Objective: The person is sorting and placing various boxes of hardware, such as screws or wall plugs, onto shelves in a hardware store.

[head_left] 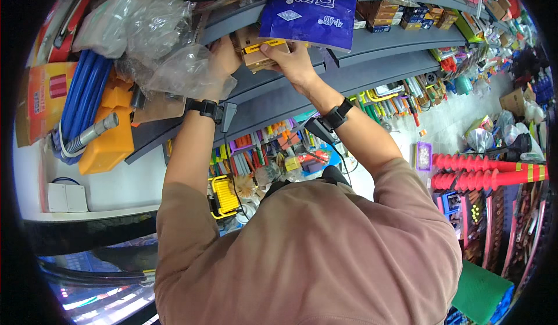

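My right hand [291, 61] grips a small cardboard box with a yellow label [263, 52], its thumb on the box's near face. My left hand [226, 57] is at the shelf just left of that box, partly behind clear plastic; its fingertips are hidden, so its hold cannot be told. The grey metal shelf [370, 41] runs under both hands. A blue printed plastic bag [309, 22] hangs over the shelf directly above my right hand. Crumpled clear plastic bags [152, 33] lie beside my left forearm. Both wrists wear black straps with small devices.
Stacked small boxes [383, 15] stand on the shelf to the right. Blue hose coils [85, 102] and an orange plastic piece [107, 137] are at the left. Packed goods line lower shelves. Red spiral-shaped plastic items [484, 172] stick out at the right. Thin black cables hang near both wrists.
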Available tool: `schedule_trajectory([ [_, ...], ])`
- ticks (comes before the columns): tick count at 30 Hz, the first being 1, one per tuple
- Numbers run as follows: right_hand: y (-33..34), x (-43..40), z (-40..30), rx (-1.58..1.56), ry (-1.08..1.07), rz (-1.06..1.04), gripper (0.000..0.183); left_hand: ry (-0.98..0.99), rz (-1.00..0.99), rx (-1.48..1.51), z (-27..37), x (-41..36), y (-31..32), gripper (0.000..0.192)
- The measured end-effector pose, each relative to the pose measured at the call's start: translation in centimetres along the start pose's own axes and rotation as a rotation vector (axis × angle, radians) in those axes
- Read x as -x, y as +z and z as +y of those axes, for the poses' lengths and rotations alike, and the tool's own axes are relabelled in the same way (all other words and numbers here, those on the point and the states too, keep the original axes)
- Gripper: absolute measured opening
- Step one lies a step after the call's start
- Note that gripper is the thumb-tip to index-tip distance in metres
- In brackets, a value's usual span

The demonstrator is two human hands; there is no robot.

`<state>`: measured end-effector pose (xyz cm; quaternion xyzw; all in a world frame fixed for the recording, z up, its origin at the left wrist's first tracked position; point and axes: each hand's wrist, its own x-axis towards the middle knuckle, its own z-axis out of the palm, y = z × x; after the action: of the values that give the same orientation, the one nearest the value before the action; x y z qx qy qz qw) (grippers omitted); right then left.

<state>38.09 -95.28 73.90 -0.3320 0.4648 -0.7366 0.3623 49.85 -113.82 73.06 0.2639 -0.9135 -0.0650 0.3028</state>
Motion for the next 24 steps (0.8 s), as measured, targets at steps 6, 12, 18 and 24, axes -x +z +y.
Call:
schedule_trajectory([
  [6,2.9,-0.8,0.2,-0.023,-0.161,0.046,0.032,0.05,-0.053,0.005,-5.3,0.5,0.7,0.074],
  [12,0.4,-3.8,3.2,0.222,-0.501,0.048,0.073,0.515,0.069,-0.044,-1.8,0.3,0.1,0.045],
  [18,-1.5,-4.4,4.2,0.434,-0.521,0.006,0.089,0.35,0.304,0.154,3.8,4.4,0.1,0.112],
  [24,-2.6,-6.7,2.4,0.522,-0.42,-0.143,0.081,0.448,0.413,-0.435,2.9,2.4,-0.7,0.086],
])
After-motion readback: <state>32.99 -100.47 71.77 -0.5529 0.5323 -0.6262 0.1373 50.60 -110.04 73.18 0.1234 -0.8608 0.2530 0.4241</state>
